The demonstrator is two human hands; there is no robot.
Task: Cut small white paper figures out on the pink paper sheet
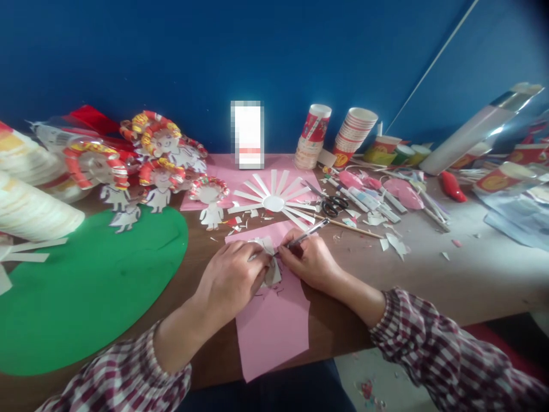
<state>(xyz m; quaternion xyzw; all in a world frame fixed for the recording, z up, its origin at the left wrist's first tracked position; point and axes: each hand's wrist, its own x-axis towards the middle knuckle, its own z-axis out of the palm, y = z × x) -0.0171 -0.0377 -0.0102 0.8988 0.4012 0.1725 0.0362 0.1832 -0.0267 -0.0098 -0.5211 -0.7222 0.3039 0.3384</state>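
Observation:
My right hand (315, 262) is closed around a slim pen (312, 231), its tip down at the edge of a small white paper piece (273, 277). That piece lies on a pink paper sheet (272, 337) near the table's front edge. My left hand (231, 276) holds the white piece against the pink sheet, fingers bent and close together, covering part of it. Dark drawn lines show on the pink just below the white piece. Beyond my hands lies a paper cup cut into spread white strips (273, 203).
Black-handled scissors (334, 205), a wooden stick (349, 228) and paper scraps lie to the right. Paper cups (354, 134) stand stacked at the back. On the left are a green sheet (128, 274) and several white paper figures (212, 216) with red-yellow rings.

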